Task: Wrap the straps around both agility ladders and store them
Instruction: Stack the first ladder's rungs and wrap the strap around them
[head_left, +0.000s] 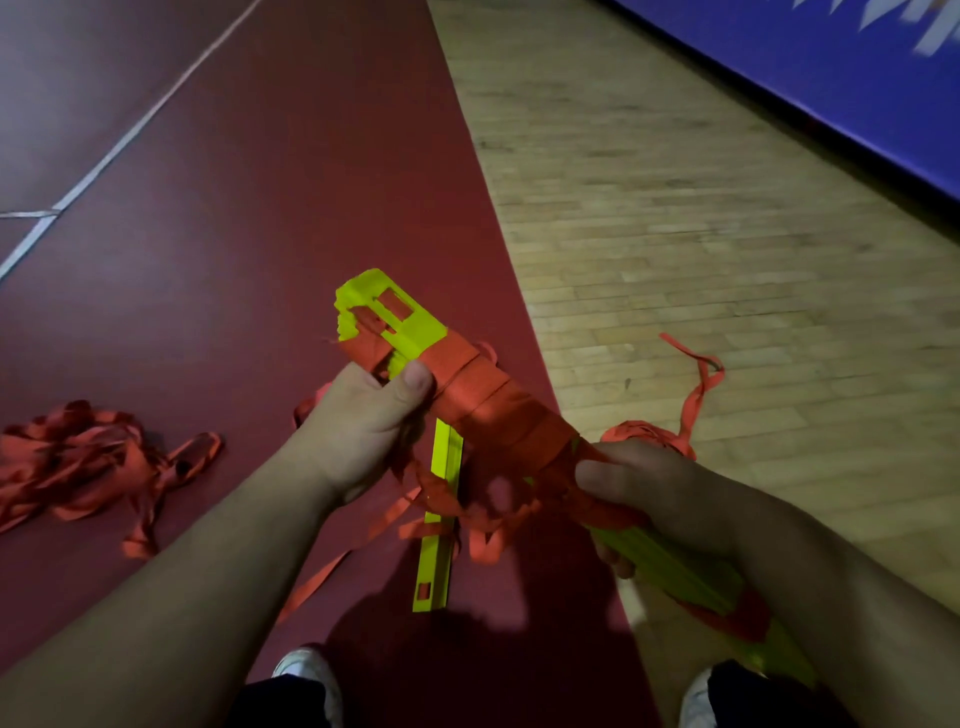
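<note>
A bundle of neon-yellow ladder rungs (400, 322) is held in the air at the middle of the head view, with orange strap (488, 405) wound round its middle. My left hand (363, 421) grips the bundle near its far end, thumb pressed on the strap windings. My right hand (654, 499) grips the near part of the bundle over the strap. More yellow rungs (439, 525) lie on the floor below, with loose strap ends (467, 519) across them. A tail of strap (696, 395) trails on the wood to the right.
A tangled pile of orange strap (78, 457) lies on the dark red court floor (234, 260) at the left. Pale wooden flooring (701, 234) runs along the right, bordered by a blue padded mat (857, 67). My shoes (306, 670) show at the bottom edge.
</note>
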